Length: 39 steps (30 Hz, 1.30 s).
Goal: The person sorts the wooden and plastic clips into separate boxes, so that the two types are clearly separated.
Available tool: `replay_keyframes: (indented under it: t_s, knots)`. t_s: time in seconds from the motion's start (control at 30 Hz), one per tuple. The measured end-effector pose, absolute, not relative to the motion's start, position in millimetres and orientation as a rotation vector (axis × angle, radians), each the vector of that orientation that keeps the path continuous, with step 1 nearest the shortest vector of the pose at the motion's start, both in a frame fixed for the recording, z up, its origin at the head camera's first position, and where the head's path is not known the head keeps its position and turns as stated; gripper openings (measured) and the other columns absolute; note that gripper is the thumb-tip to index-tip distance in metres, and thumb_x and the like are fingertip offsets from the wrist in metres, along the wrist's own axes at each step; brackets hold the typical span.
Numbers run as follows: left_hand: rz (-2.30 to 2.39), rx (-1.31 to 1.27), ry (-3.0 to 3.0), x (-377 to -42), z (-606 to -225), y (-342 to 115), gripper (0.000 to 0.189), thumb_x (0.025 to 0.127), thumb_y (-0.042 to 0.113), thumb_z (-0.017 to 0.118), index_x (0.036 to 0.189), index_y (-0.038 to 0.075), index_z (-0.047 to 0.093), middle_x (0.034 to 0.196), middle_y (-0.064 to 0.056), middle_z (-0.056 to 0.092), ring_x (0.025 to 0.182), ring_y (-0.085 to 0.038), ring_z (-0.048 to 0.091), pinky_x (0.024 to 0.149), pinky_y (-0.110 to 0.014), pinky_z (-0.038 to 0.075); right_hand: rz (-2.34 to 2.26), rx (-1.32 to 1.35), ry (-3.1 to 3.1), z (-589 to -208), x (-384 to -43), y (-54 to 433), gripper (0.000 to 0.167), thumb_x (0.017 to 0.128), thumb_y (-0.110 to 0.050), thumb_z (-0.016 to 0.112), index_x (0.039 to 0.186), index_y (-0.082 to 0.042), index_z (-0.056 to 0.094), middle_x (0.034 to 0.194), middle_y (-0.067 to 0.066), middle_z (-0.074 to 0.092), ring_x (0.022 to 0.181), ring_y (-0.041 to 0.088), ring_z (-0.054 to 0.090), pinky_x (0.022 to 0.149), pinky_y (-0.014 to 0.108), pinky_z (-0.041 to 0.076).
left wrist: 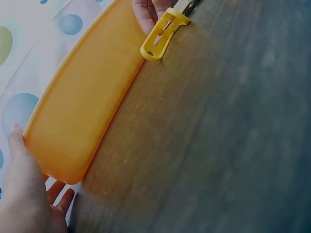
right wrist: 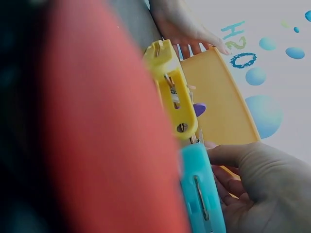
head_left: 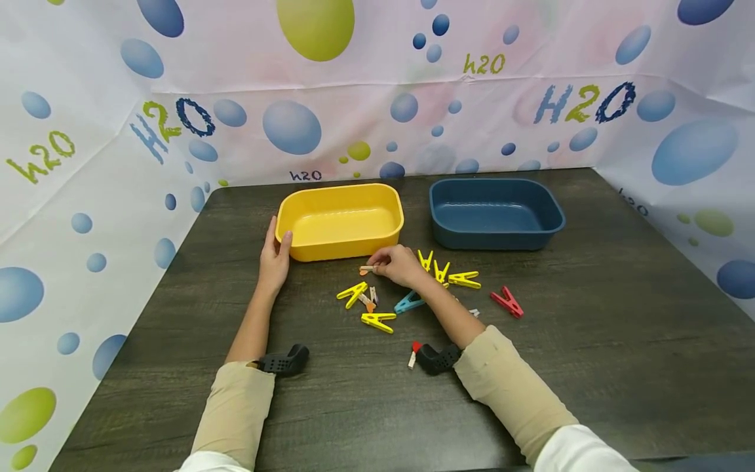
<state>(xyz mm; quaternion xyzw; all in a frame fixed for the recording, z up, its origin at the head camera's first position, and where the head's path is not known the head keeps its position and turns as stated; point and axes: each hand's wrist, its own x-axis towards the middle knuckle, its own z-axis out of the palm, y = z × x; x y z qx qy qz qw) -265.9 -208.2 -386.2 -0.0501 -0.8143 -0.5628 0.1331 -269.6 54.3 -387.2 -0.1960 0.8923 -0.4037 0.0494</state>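
Right hand (head_left: pixel 398 264) pinches a small wooden clip (head_left: pixel 367 269) just in front of the yellow bin (head_left: pixel 330 250)

Clock directions run from the right hand in the head view, with twelve pointing to the far wall. The right hand's fingertips grasp the wooden clip, which has an orange trim and lies near nine o'clock, close to the table (head_left: pixel 613 367). The yellow bin is at ten o'clock. At nine, the left hand (head_left: pixel 276 257) rests against the bin's left end with its fingers fairly straight and its thumb up by the rim; it clenches nothing. A blue bin (head_left: pixel 497 241) stands at two o'clock.

Three yellow clips (head_left: pixel 426 265) cluster at three o'clock, beside the right forearm. A red clip (head_left: pixel 514 308) lies farther out, between three and four, and a pale clip (head_left: pixel 474 313) at four is partly hidden by the forearm. Near six is a blue clip (head_left: pixel 404 305); well beyond it, also at six, lies a red-topped clip (head_left: pixel 411 360) next to the right black wristband (head_left: pixel 438 359). Two more yellow clips (head_left: pixel 370 318) lie at seven and eight, with two decorated clips (head_left: pixel 368 304) near the one at eight.
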Motion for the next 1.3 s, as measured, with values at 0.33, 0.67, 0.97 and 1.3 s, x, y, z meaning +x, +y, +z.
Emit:
replay_keyframes:
  t_s: [0.33, 0.67, 0.97, 1.3]
  knots:
    - [-1.634, -0.149, -2.355, -258, -376, -204, 0.059, 0.100, 0.027, 0.038, 0.148, 0.005, 0.011, 0.149, -0.018, 0.014, 0.134, -0.031, 0.018, 0.106, -0.043, 0.017, -1.179, -0.614, 2.757, -379, -267, 53, 0.010, 0.084, -0.003, 0.064, 0.092, -0.004, 0.072, 0.080, 0.002, 0.064, 0.072, 0.015, 0.054, 0.067, 0.025, 0.044]
    - [-1.582, -0.119, -2.376, -279, -404, -214, 0.062, 0.098, 0.036, 0.040, 0.149, 0.014, 0.011, 0.150, -0.010, 0.014, 0.134, -0.025, 0.019, 0.106, -0.041, 0.019, -1.192, -0.589, 2.745, -367, -260, 53, 0.010, 0.086, -0.006, 0.065, 0.093, -0.006, 0.072, 0.083, 0.001, 0.065, 0.074, 0.016, 0.054, 0.069, 0.026, 0.045]
    - [-1.636, -0.124, -2.367, -261, -381, -205, 0.059, 0.100, 0.027, 0.039, 0.148, 0.008, 0.011, 0.150, -0.016, 0.013, 0.134, -0.029, 0.018, 0.106, -0.042, 0.018, -1.215, -0.604, 2.741, -358, -257, 52, 0.011, 0.086, -0.006, 0.065, 0.094, -0.006, 0.072, 0.085, 0.001, 0.066, 0.076, 0.016, 0.055, 0.071, 0.027, 0.046]
    - [-1.632, -0.129, -2.363, -259, -380, -204, 0.060, 0.100, 0.028, 0.040, 0.148, 0.007, 0.011, 0.149, -0.017, 0.014, 0.133, -0.030, 0.019, 0.106, -0.042, 0.018, -1.203, -0.614, 2.771, -352, -257, 51, 0.010, 0.086, -0.004, 0.064, 0.093, -0.004, 0.072, 0.084, 0.003, 0.065, 0.076, 0.017, 0.056, 0.071, 0.026, 0.047]
